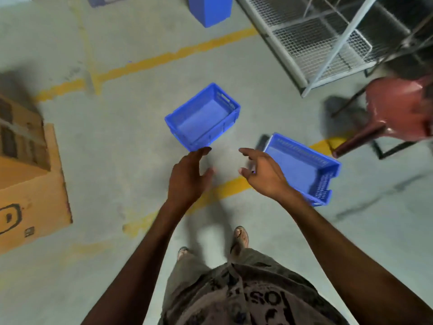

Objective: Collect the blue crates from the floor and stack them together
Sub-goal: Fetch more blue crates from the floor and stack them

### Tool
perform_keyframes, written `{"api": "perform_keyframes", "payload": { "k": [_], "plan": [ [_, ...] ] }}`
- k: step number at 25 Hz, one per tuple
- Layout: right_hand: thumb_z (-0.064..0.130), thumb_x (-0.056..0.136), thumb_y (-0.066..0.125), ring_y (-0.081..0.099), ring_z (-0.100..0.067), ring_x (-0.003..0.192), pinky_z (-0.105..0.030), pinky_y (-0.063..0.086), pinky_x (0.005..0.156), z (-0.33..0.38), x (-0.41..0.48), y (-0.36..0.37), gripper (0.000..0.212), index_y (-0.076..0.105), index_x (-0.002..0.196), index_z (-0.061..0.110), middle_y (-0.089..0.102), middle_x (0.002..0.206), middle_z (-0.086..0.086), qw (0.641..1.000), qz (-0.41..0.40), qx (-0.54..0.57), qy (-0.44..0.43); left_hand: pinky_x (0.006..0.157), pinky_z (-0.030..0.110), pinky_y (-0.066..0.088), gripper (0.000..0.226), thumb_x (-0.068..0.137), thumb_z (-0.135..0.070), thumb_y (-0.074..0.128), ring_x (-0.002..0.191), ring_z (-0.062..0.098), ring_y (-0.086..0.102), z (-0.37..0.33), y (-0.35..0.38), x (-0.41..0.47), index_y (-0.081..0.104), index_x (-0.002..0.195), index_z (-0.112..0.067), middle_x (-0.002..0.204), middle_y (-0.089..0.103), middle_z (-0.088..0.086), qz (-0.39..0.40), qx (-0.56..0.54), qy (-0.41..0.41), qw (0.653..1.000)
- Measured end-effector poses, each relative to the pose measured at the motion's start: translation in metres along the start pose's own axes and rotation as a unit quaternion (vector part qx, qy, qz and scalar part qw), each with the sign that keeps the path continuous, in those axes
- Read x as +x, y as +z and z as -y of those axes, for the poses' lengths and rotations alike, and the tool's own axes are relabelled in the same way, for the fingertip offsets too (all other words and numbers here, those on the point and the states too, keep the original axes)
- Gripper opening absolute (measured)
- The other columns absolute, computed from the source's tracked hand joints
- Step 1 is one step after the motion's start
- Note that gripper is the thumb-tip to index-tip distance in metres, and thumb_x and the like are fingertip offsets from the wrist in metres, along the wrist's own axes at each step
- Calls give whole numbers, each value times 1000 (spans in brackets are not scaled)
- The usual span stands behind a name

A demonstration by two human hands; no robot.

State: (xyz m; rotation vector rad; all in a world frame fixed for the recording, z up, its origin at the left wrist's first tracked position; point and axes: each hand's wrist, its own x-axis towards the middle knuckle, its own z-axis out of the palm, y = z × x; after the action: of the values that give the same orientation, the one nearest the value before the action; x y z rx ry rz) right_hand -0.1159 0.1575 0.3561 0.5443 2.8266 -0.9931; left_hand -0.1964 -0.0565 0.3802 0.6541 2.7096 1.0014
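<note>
**Both hands reach out empty toward two crates on the floor**

The grey concrete floor (pixel 121 127), crossed by worn yellow painted lines (pixel 173 55), carries everything. At the left stands a large brown cardboard box (pixel 30 181); at the upper right a grey wire-mesh metal rack (pixel 311 43), with a dark red plastic chair (pixel 396 109) just below it. A tall blue plastic bin or stack (pixel 210 10) sits at the top edge, cut off by the frame; it may be the place where crates gather, but I cannot tell.

Two open blue plastic crates lie apart on the floor. The middle blue crate (pixel 202 117) rests upright, mouth up, straight ahead of the person. The right blue crate (pixel 302 167) lies near it, partly behind the right forearm.

The left hand (pixel 187 177) is spread, fingertips overlapping the middle crate's near corner, though contact is unclear. The right hand (pixel 262 174) is spread too, fingers loosely curled, holding nothing. Held wide apart, they seem set to take the middle crate by opposite sides.
</note>
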Motion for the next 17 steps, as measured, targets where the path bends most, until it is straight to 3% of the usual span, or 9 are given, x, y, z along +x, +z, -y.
{"api": "perform_keyframes", "payload": {
  "k": [6,12,17],
  "plan": [
    [31,88,68,58,-22,119,-41,50,97,-136,45,-22,51,54,137,27,61,132,2,990,-1,13,140,97,41,49,50,85,-35,62,117,22,60,-38,123,100,57,134,-24,130,63,-1,155,4,73,985],
    [23,87,67,63,-23,112,-37,50,95,-260,96,-4,48,57,133,25,65,126,-1,958,-34,45,281,95,40,47,49,89,-33,62,117,28,58,-34,256,189,53,137,-24,132,61,2,328,93,131,931],
    [20,85,68,59,-28,120,-36,45,99,-374,121,60,51,57,135,18,64,130,-6,938,17,25,344,93,40,46,49,90,-30,61,117,31,58,-5,391,231,51,138,-25,134,60,1,376,153,158,900]
  ]
}}
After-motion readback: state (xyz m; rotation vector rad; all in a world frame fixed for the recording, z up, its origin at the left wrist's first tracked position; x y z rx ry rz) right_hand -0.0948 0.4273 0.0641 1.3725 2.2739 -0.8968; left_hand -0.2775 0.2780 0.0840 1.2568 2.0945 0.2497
